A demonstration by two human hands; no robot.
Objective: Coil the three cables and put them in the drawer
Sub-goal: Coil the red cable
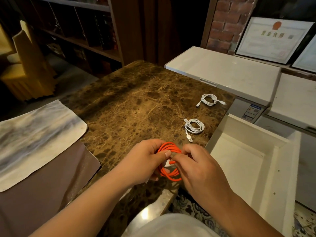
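Note:
An orange cable (171, 175) is wound into a coil and held between both hands above the near edge of the brown marble table (133, 103). My left hand (145, 161) grips the coil's left side with the thumb on top. My right hand (200, 170) pinches the cable's white-tipped end at the coil's middle. Two white cables lie coiled on the table's right side: one near (195, 128), one farther back (209, 99). The white drawer (239, 161) stands open to the right of the table, with nothing visible inside.
A grey-white cloth (34, 134) lies over a brown mat (51, 182) on the left. White chest freezers (230, 74) stand behind the drawer. Framed certificates (273, 38) lean against the brick wall. Dark shelves (77, 31) stand at the back left.

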